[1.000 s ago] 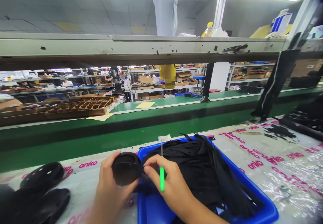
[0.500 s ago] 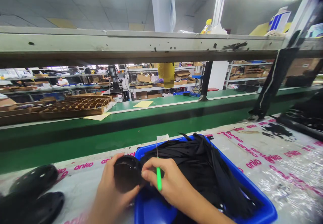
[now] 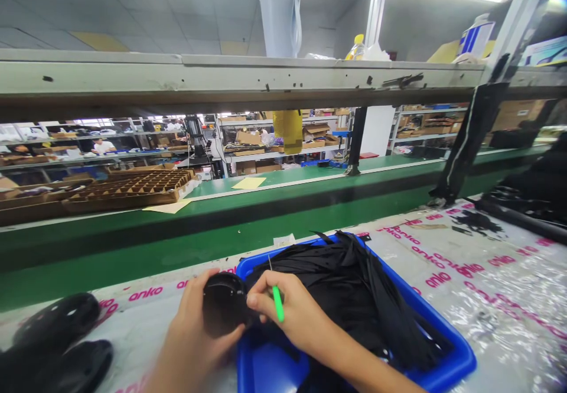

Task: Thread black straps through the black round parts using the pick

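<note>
My left hand (image 3: 195, 322) is wrapped round a glossy black rounded piece (image 3: 224, 304), its hollow-looking face toward me. At the right rim of that piece, the thumb and index finger of my right hand (image 3: 283, 307) are pinched together; whether they grip a bit of edging there is too small to tell. Across the same hand lies a thin pointed tool with a bright green handle (image 3: 277, 304), its slim metal shaft sticking up past the knuckles. Below and right of my hands, a blue tray (image 3: 443, 328) holds a heap of black fabric strips (image 3: 349, 286).
More glossy black rounded pieces (image 3: 57, 322) lie at the left. Printed plastic sheeting (image 3: 482, 286) covers the bench. Behind runs a green surface (image 3: 133, 263) with a divided cardboard box (image 3: 133, 189). A shelf beam (image 3: 221, 77) crosses above, and a dark post (image 3: 460, 139) stands right.
The view has shifted slightly. The green-handled tool has tilted a little in my right hand, its shaft tip leaning further left. Both hands keep their hold near the black piece.
</note>
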The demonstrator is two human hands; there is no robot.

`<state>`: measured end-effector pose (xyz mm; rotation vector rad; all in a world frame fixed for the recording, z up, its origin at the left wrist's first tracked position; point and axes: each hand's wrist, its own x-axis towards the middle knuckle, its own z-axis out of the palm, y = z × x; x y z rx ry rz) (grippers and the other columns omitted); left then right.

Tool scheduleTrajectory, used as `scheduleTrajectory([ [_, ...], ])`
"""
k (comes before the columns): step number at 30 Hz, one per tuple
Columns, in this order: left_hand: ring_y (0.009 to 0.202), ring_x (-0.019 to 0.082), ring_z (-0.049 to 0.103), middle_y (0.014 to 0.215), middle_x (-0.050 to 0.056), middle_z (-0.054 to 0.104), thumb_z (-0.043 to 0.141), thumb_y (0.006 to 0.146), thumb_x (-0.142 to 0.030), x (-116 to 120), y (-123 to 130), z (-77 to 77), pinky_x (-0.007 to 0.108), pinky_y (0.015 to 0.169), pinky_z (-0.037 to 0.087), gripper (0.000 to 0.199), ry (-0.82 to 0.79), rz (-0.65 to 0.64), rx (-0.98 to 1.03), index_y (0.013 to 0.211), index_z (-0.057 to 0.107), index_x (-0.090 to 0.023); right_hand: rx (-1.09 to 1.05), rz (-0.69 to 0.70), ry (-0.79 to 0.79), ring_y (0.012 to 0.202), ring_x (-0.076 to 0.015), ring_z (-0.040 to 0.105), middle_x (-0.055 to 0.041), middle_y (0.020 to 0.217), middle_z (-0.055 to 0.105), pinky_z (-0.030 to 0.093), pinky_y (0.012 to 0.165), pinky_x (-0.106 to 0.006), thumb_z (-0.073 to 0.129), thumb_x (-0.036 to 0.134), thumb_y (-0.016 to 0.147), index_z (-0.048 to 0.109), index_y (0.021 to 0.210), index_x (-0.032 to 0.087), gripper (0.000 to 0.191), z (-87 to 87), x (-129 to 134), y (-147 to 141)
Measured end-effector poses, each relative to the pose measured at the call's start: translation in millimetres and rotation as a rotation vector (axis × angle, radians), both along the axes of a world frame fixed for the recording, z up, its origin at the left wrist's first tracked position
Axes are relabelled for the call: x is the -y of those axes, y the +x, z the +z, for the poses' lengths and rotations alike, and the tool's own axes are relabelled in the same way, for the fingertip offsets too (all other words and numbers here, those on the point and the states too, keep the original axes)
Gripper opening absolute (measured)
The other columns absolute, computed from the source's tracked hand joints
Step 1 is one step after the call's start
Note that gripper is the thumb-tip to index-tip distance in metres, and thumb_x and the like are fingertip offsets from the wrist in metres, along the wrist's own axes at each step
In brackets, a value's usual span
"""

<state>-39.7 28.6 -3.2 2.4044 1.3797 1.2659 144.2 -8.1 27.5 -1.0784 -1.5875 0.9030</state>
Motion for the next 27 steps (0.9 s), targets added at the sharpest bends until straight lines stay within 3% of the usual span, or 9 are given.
scheduleTrajectory([
  [3,0.105,0.03,0.058,0.115,0.01,0.056,0.061,0.074,-0.049,0.1,0.0,3.0,0.044,0.086,0.049,0.062,-0.001,0.045,-0.011,0.125,0.039,-0.022,0.032,-0.095,0.088,0.067,-0.0163,0.057,0.0007,0.069,0.06,0.041,0.066,-0.026,0.055,0.036,0.09,0.064,0.1,0.019,0.022,3.8,3.3,4.6],
  [5,0.103,0.031,0.059,0.113,0.01,0.055,0.06,0.075,-0.052,-0.8,-0.8,6.1,0.048,0.086,0.049,0.063,0.001,0.098,-0.021,0.127,0.039,-0.023,0.018,-0.187,0.167,0.084,-0.02,0.056,-0.0037,0.088,0.061,0.039,0.079,-0.031,0.045,0.046,0.094,0.054,0.118,0.02,0.037,6.6,7.2,7.9],
  [7,0.098,0.031,0.061,0.11,0.009,0.054,0.06,0.075,-0.054,-1.6,-1.7,9.4,0.049,0.086,0.048,0.062,0.004,0.149,-0.032,0.126,0.041,-0.024,-0.013,-0.202,0.227,0.085,-0.0189,0.053,-0.0044,0.091,0.058,0.038,0.079,-0.03,0.03,0.05,0.097,0.053,0.109,0.019,0.04,8.3,11.9,9.1],
  [9,0.094,0.03,0.062,0.108,0.007,0.055,0.06,0.075,-0.056,-2.0,-2.5,11.5,0.049,0.086,0.049,0.061,0.013,0.18,-0.045,0.125,0.043,-0.024,-0.012,-0.13,0.254,0.073,-0.0158,0.052,-0.0018,0.079,0.055,0.039,0.069,-0.026,0.023,0.049,0.099,0.053,0.086,0.02,0.044,8.7,16.2,7.5],
  [11,0.095,0.031,0.062,0.108,0.008,0.055,0.058,0.075,-0.058,-2.1,-3.1,11.2,0.05,0.086,0.049,0.062,0.028,0.198,-0.055,0.124,0.044,-0.024,0.019,-0.05,0.259,0.065,-0.0142,0.049,-0.0002,0.07,0.051,0.037,0.061,-0.025,0.027,0.045,0.098,0.049,0.073,0.02,0.043,8.4,18.9,4.6],
  [14,0.094,0.032,0.062,0.107,0.009,0.057,0.055,0.076,-0.062,-2.0,-3.8,7.3,0.049,0.082,0.05,0.061,0.055,0.21,-0.06,0.122,0.044,-0.024,0.052,-0.008,0.244,0.065,-0.014,0.047,0.0001,0.071,0.05,0.034,0.061,-0.026,0.036,0.039,0.096,0.049,0.073,0.019,0.034,8.3,19.6,1.8],
  [20,0.093,0.03,0.063,0.105,0.007,0.057,0.052,0.076,-0.065,3.1,-2.6,8.0,0.045,0.08,0.05,0.063,0.053,0.226,-0.063,0.124,0.044,-0.025,-0.096,0.04,0.118,0.068,-0.014,0.047,0.001,0.071,0.051,0.034,0.067,-0.027,0.049,0.04,0.092,0.052,0.074,0.018,0.028,8.5,17.8,-2.6],
  [23,0.096,0.031,0.061,0.107,0.008,0.057,0.054,0.072,-0.067,6.4,-1.3,14.6,0.047,0.083,0.048,0.067,-0.006,0.228,-0.004,0.122,0.045,-0.023,-0.342,0.09,-0.035,0.069,-0.0149,0.054,-0.0022,0.074,0.056,0.042,0.068,-0.029,0.045,0.056,0.089,0.052,0.076,0.018,0.041,5.7,12.3,-8.3],
  [27,0.101,0.031,0.058,0.109,0.009,0.058,0.059,0.068,-0.067,11.1,-0.2,19.0,0.045,0.086,0.046,0.07,-0.055,0.211,0.09,0.12,0.047,-0.022,-0.647,0.155,-0.296,0.055,-0.012,0.056,-0.003,0.068,0.056,0.048,0.059,-0.028,0.043,0.071,0.08,0.046,0.075,0.018,0.053,1.1,0.2,-11.1],
])
